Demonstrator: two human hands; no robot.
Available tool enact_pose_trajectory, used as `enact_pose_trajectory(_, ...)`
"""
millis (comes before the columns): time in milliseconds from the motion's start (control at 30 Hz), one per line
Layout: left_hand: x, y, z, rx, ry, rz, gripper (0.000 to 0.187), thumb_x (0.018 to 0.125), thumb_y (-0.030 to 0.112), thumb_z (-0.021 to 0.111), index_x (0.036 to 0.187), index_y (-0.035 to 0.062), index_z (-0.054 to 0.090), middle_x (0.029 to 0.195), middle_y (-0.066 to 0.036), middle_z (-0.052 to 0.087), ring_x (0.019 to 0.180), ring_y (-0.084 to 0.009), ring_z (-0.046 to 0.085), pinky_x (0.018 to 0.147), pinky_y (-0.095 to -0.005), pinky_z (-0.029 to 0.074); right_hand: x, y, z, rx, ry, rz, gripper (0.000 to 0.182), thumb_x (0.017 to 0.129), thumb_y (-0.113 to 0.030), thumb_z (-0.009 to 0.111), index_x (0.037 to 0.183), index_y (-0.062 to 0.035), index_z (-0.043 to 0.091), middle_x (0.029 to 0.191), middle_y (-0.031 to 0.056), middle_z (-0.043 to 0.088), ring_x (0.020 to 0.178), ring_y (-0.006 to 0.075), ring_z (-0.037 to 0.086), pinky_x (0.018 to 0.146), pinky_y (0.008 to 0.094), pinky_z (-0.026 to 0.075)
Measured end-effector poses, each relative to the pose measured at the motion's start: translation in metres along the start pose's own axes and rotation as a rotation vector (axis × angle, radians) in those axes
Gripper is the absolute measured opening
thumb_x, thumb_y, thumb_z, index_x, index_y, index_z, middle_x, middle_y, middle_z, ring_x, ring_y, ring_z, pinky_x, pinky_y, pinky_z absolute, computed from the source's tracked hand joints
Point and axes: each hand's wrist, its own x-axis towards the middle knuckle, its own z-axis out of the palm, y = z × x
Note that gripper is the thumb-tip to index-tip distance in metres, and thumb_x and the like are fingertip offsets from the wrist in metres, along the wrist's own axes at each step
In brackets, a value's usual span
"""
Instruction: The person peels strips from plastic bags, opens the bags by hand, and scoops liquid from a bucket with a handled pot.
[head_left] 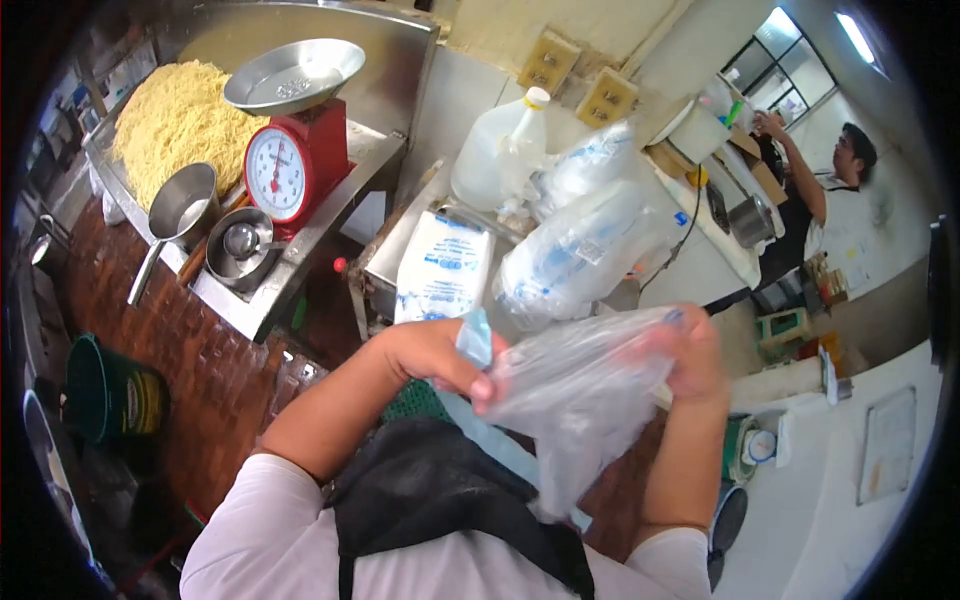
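Left hand point(437, 360) and right hand point(697, 355) nearly closed, grasping clear bag point(600, 385) stretched between them before black apron point(430, 485), taut edge running left-right, loose end pointing down toward wearer, long axis unclear from crumpling.

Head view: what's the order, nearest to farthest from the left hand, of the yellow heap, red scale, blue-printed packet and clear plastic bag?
From the left hand:
1. Clear plastic bag, held in it.
2. Blue-printed packet, just ahead.
3. Red scale, farther off to the left.
4. Yellow heap, left of the scale.
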Motion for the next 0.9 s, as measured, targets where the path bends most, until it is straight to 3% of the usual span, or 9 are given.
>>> enact_pose_trajectory(100, 0.015, 0.014, -0.017, -0.249, 0.02, 0.195, 0.018, 0.084, 0.012, 0.068, 0.096, -0.0004, 0.064, 0.085, -0.024, 0.068, 0.038, -0.0066, 0.041, 0.036, -0.0198, 0.031, 0.001, -0.013, -0.033, 0.377, -0.054, -0.166, 0.036, 0.088, -0.017, 0.065, 0.118, 0.0019, 0.06, 0.104, 0.0151, 0.067, 0.088, 0.0213, 0.067, 0.08, 0.0322, 0.053)
enact_pose_trajectory(200, 0.077, 0.061, -0.025, -0.261, -0.051, 0.309, 0.029, 0.101, 0.027, 0.043, 0.102, 0.0043, 0.06, 0.06, -0.001, 0.052, 0.036, -0.0061, 0.037, 0.036, -0.0224, 0.033, 0.034, -0.028, -0.047, 0.395, 0.341, -0.325, 0.038, 0.088, -0.016, 0.064, 0.121, 0.0007, 0.055, 0.103, 0.0131, 0.066, 0.088, 0.0231, 0.066, 0.077, 0.0336, 0.055)
enact_pose_trajectory(300, 0.135, 0.089, -0.037, -0.343, 0.576, 0.294, 0.023, 0.099, 0.024, 0.044, 0.097, 0.007, 0.059, 0.062, 0.001, 0.05, 0.038, -0.006, 0.036, 0.038, -0.0227, 0.032, 0.077, -0.03, -0.081, 0.365, 0.459, -0.457, 0.035, 0.089, -0.016, 0.062, 0.12, -0.0012, 0.054, 0.103, 0.0134, 0.064, 0.096, 0.0242, 0.064, 0.081, 0.0337, 0.054)
enact_pose_trajectory(400, 0.159, 0.07, -0.071, -0.305, 0.817, 0.064, 0.019, 0.096, 0.022, 0.046, 0.089, 0.0088, 0.056, 0.062, 0.003, 0.048, 0.039, -0.0055, 0.034, 0.039, -0.0239, 0.03, 0.109, 0.022, -0.153, 0.083, 0.656, -0.117, 0.034, 0.09, -0.017, 0.059, 0.121, -0.0038, 0.056, 0.112, 0.0143, 0.062, 0.107, 0.0229, 0.06, 0.092, 0.0319, 0.049)
enact_pose_trajectory(467, 0.155, 0.049, -0.085, -0.303, 0.873, 0.013, 0.017, 0.095, 0.022, 0.048, 0.085, 0.0094, 0.054, 0.061, 0.003, 0.046, 0.039, -0.0057, 0.034, 0.039, -0.0237, 0.029, 0.116, 0.088, -0.214, -0.068, 0.439, -0.064, 0.036, 0.09, -0.022, 0.06, 0.122, -0.0045, 0.057, 0.116, 0.0162, 0.061, 0.113, 0.0253, 0.057, 0.097, 0.0359, 0.045)
enact_pose_trajectory(600, 0.141, 0.015, -0.102, -0.346, 0.917, -0.021, 0.017, 0.093, 0.021, 0.049, 0.08, 0.0096, 0.051, 0.06, 0.003, 0.045, 0.038, -0.0063, 0.033, 0.038, -0.0241, 0.029, 0.118, 0.136, -0.183, -1.316, 0.521, -0.134, 0.042, 0.088, -0.031, 0.059, 0.121, -0.0048, 0.059, 0.121, 0.018, 0.06, 0.117, 0.0331, 0.055, 0.1, 0.0446, 0.042)
enact_pose_trajectory(700, 0.139, 0.003, -0.108, -0.359, 0.95, -0.031, 0.017, 0.092, 0.02, 0.049, 0.08, 0.0093, 0.051, 0.059, 0.003, 0.045, 0.037, -0.0063, 0.032, 0.038, -0.0241, 0.029, 0.126, 0.147, -0.157, -1.506, 0.347, -0.081, 0.047, 0.088, -0.036, 0.058, 0.126, -0.007, 0.057, 0.127, 0.0197, 0.057, 0.123, 0.038, 0.049, 0.105, 0.0477, 0.036)
enact_pose_trajectory(800, 0.139, 0.004, -0.1, -0.351, 0.988, -0.054, 0.023, 0.092, 0.022, 0.05, 0.073, 0.0081, 0.051, 0.05, 0.003, 0.041, 0.035, -0.0055, 0.035, 0.037, -0.0232, 0.032, 0.131, 0.172, -0.152, -1.335, 0.353, -0.065, 0.054, 0.085, -0.028, 0.064, 0.133, -0.0061, 0.052, 0.14, 0.0174, 0.048, 0.132, 0.0352, 0.039, 0.112, 0.0423, 0.029)
enact_pose_trajectory(900, 0.132, 0.004, -0.068, -0.462, 0.82, 0.138, 0.02, 0.095, 0.025, 0.05, 0.083, 0.0093, 0.051, 0.062, 0.002, 0.05, 0.039, -0.0062, 0.034, 0.039, -0.0238, 0.031, 0.12, 0.155, -0.129, -1.047, 0.386, -0.012, 0.058, 0.086, -0.024, 0.062, 0.139, -0.0051, 0.045, 0.144, 0.0177, 0.044, 0.134, 0.0336, 0.038, 0.112, 0.04, 0.028)
